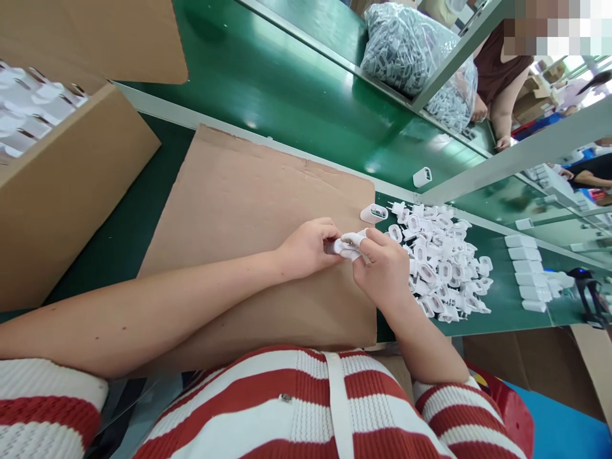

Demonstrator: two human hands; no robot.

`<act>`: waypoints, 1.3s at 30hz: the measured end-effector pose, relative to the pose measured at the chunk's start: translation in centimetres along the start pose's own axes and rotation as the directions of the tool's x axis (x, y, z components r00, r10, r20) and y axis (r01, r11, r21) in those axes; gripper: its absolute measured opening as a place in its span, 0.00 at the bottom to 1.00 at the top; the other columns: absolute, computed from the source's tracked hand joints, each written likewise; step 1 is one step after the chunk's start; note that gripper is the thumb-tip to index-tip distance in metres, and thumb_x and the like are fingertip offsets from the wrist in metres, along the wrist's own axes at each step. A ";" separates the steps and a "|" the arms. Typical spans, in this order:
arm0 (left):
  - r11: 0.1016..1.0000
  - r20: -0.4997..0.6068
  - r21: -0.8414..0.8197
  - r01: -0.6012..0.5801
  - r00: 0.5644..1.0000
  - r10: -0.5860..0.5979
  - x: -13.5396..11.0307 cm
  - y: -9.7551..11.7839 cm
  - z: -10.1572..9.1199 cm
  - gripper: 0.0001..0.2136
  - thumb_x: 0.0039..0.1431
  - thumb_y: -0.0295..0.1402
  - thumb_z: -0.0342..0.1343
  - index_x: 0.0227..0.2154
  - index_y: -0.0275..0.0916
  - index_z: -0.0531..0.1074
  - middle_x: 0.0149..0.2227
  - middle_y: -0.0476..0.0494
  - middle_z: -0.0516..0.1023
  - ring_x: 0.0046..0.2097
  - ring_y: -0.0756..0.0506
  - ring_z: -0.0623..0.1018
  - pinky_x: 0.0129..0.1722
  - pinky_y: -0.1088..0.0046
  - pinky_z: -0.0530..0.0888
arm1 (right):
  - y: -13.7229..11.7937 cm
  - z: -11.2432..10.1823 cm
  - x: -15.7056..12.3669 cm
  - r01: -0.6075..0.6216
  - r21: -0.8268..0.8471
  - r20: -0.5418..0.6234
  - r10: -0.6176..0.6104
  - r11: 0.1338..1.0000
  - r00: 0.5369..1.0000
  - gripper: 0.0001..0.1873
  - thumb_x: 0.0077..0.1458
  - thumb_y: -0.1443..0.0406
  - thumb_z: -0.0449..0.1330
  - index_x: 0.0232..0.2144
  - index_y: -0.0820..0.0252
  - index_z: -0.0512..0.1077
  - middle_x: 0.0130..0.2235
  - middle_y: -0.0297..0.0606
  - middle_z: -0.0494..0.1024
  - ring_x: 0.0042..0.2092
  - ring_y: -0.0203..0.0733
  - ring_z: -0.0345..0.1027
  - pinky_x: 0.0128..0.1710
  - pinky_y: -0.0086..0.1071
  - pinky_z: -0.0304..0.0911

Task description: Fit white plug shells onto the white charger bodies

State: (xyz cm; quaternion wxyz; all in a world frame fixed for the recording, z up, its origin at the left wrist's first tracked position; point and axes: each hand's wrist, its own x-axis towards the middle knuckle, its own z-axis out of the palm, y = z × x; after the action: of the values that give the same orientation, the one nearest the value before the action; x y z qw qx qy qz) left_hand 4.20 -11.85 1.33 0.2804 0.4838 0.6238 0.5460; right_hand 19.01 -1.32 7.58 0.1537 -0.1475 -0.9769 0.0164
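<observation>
Left hand point(308, 250): grasping white part point(346, 251), probably steadying it
Right hand point(386, 266): pinching same part
Plug pile point(445, 271): hands' 3 o'clock, likely for short reach

Broad red and white stripes across the knitted top point(248, 401). Deep green on the work surface point(296, 83); plain brown on the cardboard sheet point(248, 191) and carton point(71, 197). White on the held piece point(348, 247) and the heaped plug parts point(444, 271).
</observation>
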 end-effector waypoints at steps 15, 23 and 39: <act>0.951 -0.026 0.291 -0.102 0.993 0.115 -1.6 -0.7 1.1 0.11 0.64 0.37 0.61 0.47 0.41 0.79 0.38 0.43 0.76 0.42 0.41 0.76 0.45 0.64 0.74 | -0.2 0.9 -0.5 -0.134 0.053 -0.067 0.137 0.990 0.988 0.05 0.46 0.71 0.59 0.24 0.56 0.71 0.29 0.35 0.69 0.28 0.38 0.60 0.26 0.32 0.49; 0.882 0.041 0.461 -0.099 0.995 0.091 -1.9 0.1 1.2 0.20 0.65 0.43 0.62 0.57 0.40 0.75 0.41 0.40 0.77 0.44 0.38 0.79 0.48 0.62 0.76 | 0.5 1.9 -1.6 -0.187 0.344 -0.103 0.235 0.920 0.967 0.19 0.55 0.61 0.62 0.50 0.54 0.78 0.39 0.39 0.84 0.40 0.49 0.79 0.38 0.37 0.69; 0.415 -0.923 0.351 0.840 0.385 0.001 -16.2 9.3 -24.1 0.18 0.51 0.47 0.66 0.38 0.39 0.76 0.36 0.42 0.81 0.40 0.37 0.79 0.38 0.65 0.73 | 1.1 2.3 -3.1 0.019 0.602 -0.124 0.070 0.799 0.990 0.22 0.63 0.55 0.60 0.59 0.46 0.73 0.51 0.40 0.82 0.53 0.55 0.78 0.45 0.46 0.75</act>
State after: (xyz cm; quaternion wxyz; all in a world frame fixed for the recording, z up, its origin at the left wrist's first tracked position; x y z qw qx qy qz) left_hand -8.15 -37.02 13.19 -0.1493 0.0231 0.9582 0.2428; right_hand 21.43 -1.11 4.37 0.2606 -0.1051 -0.9058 0.3170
